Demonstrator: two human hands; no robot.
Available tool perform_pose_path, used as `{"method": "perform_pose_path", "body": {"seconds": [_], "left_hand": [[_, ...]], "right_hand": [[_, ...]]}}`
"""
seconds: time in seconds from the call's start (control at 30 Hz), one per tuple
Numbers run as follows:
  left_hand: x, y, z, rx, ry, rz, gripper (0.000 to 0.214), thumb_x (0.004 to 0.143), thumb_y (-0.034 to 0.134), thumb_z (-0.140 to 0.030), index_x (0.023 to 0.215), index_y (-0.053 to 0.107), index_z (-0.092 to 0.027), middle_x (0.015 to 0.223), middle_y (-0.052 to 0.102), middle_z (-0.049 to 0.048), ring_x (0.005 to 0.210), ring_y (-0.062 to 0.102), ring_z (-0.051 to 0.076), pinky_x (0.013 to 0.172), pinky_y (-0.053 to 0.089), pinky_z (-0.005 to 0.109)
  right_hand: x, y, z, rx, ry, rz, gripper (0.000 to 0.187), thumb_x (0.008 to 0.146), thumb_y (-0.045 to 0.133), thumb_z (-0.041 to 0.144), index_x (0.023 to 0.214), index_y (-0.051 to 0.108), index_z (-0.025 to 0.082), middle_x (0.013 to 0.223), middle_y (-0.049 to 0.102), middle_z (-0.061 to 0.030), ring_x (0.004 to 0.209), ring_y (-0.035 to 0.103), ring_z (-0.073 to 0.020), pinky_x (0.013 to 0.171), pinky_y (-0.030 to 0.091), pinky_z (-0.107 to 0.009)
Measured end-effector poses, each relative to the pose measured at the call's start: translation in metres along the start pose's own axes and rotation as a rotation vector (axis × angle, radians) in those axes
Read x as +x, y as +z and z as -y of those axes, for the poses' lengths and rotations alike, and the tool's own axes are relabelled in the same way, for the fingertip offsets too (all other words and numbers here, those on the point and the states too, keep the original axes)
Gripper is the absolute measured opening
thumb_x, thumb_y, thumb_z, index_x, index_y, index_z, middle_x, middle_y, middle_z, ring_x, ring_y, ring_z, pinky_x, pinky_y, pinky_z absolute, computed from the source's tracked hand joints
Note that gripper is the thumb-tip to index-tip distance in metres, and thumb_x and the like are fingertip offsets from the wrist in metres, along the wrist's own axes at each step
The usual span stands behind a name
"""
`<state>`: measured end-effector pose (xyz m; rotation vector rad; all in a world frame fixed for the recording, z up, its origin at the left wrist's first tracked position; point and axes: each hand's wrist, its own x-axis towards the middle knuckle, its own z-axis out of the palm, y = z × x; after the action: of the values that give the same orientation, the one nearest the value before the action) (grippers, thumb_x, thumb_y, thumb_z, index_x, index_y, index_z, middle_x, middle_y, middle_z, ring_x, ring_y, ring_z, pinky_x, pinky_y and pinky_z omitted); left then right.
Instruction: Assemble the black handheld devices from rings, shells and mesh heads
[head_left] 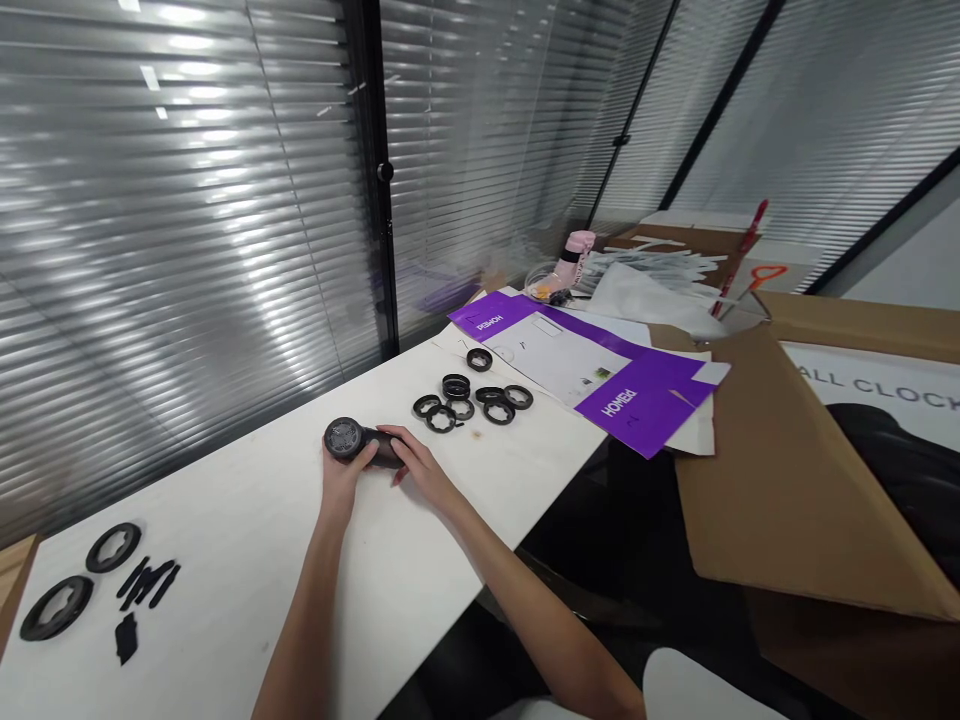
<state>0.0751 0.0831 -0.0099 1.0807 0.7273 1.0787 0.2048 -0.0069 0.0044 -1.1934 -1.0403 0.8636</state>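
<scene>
Gripping black cylindrical device (364, 443) between left hand (346, 476) and right hand (421, 470); fingers (395, 438) seemingly clenched.

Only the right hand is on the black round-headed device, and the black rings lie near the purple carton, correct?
No, the head view shows both the left hand and right hand on the black device; the black rings do lie near the purple carton.

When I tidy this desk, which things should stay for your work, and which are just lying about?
Probably in use:
the black round-headed device, held by the left hand and right hand
the nearby black rings
the black rings and strips at the desk's end

Probably lying about:
the flattened purple-and-white carton
the brown cardboard sheet
</scene>
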Motion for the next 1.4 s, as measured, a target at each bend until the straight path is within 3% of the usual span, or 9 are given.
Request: {"method": "perform_pose_path", "body": {"seconds": [0.1, 0.23, 0.33, 0.5, 0.63, 0.77, 0.97, 1.13, 1.4], "left_hand": [[0.002, 0.0, 0.0, -0.039, -0.006, 0.01, 0.071, 0.063, 0.097, -0.049, 0.116, 0.06, -0.019, 0.109, 0.069, 0.0076, 0.094, 0.07, 0.024, 0.074, 0.057, 0.033], [0.0, 0.002, -0.003, -0.079, -0.012, 0.056, 0.065, 0.066, 0.095, -0.05, 0.114, 0.063, -0.02, 0.108, 0.073, 0.0081, 0.102, 0.072, 0.027, 0.088, 0.058, 0.039], [0.0, -0.001, -0.004, -0.08, -0.028, 0.102, 0.063, 0.066, 0.096, -0.045, 0.115, 0.067, -0.018, 0.114, 0.074, 0.0097, 0.112, 0.071, 0.029, 0.101, 0.055, 0.041], [0.003, -0.008, -0.001, -0.024, -0.079, 0.147, 0.096, 0.055, 0.101, -0.04, 0.139, 0.059, -0.024, 0.13, 0.07, 0.0095, 0.125, 0.066, 0.031, 0.107, 0.054, 0.041], [-0.001, -0.007, -0.002, -0.005, -0.059, 0.148, 0.099, 0.062, 0.099, -0.042, 0.149, 0.053, -0.026, 0.134, 0.069, 0.0093, 0.127, 0.066, 0.031, 0.11, 0.053, 0.042], [-0.008, -0.002, -0.007, -0.009, -0.04, 0.135, 0.091, 0.066, 0.097, -0.041, 0.146, 0.056, -0.026, 0.135, 0.069, 0.0091, 0.13, 0.065, 0.031, 0.112, 0.052, 0.041], [-0.012, 0.006, -0.016, 0.031, -0.001, 0.148, 0.068, 0.064, 0.097, -0.043, 0.121, 0.069, -0.019, 0.122, 0.074, 0.0108, 0.121, 0.07, 0.032, 0.108, 0.054, 0.045], [-0.014, 0.007, -0.02, 0.057, 0.024, 0.114, 0.063, 0.06, 0.098, -0.043, 0.109, 0.069, -0.016, 0.107, 0.077, 0.0095, 0.106, 0.073, 0.03, 0.1, 0.057, 0.044], [-0.015, 0.007, -0.021, 0.095, 0.052, 0.066, 0.06, 0.061, 0.097, -0.044, 0.105, 0.069, -0.015, 0.102, 0.076, 0.0088, 0.1, 0.073, 0.027, 0.095, 0.057, 0.04]], "right_hand": [[-0.001, -0.002, 0.001, 0.012, 0.019, 0.048, 0.054, 0.093, 0.064, 0.063, 0.134, 0.065, 0.027, 0.123, 0.066, -0.0084, 0.083, 0.063, -0.0174, 0.06, 0.057, -0.028], [-0.001, -0.003, -0.004, 0.006, 0.058, 0.079, 0.066, 0.088, 0.075, 0.061, 0.142, 0.059, 0.026, 0.103, 0.069, -0.0044, 0.072, 0.059, -0.0153, 0.066, 0.055, -0.031], [-0.003, -0.003, -0.008, 0.012, 0.04, 0.119, 0.081, 0.081, 0.085, 0.058, 0.148, 0.053, 0.025, 0.108, 0.072, -0.0049, 0.091, 0.066, -0.0204, 0.082, 0.056, -0.036], [-0.006, -0.003, -0.01, -0.128, 0.008, 0.176, 0.103, 0.071, 0.092, 0.055, 0.158, 0.046, 0.025, 0.125, 0.072, -0.0086, 0.107, 0.069, -0.027, 0.095, 0.055, -0.042], [-0.006, -0.004, -0.012, -0.183, -0.027, 0.17, 0.104, 0.073, 0.09, 0.056, 0.161, 0.044, 0.025, 0.144, 0.067, -0.0127, 0.125, 0.065, -0.0333, 0.106, 0.051, -0.048], [-0.005, -0.006, -0.016, -0.168, -0.063, 0.17, 0.1, 0.078, 0.086, 0.059, 0.162, 0.044, 0.025, 0.155, 0.06, -0.013, 0.138, 0.059, -0.0354, 0.115, 0.046, -0.052], [-0.007, -0.006, -0.008, -0.278, -0.007, 0.186, 0.101, 0.077, 0.087, 0.052, 0.163, 0.041, 0.024, 0.142, 0.069, -0.0116, 0.126, 0.065, -0.0339, 0.107, 0.05, -0.049], [-0.01, -0.004, 0.004, -0.361, 0.023, 0.2, 0.078, 0.081, 0.082, 0.048, 0.149, 0.054, 0.023, 0.122, 0.074, -0.0078, 0.108, 0.069, -0.0294, 0.092, 0.052, -0.04], [-0.013, 0.0, 0.008, -0.442, 0.05, 0.18, 0.057, 0.086, 0.075, 0.045, 0.136, 0.057, 0.024, 0.097, 0.072, -0.0018, 0.086, 0.066, -0.0234, 0.076, 0.046, -0.033]]}}
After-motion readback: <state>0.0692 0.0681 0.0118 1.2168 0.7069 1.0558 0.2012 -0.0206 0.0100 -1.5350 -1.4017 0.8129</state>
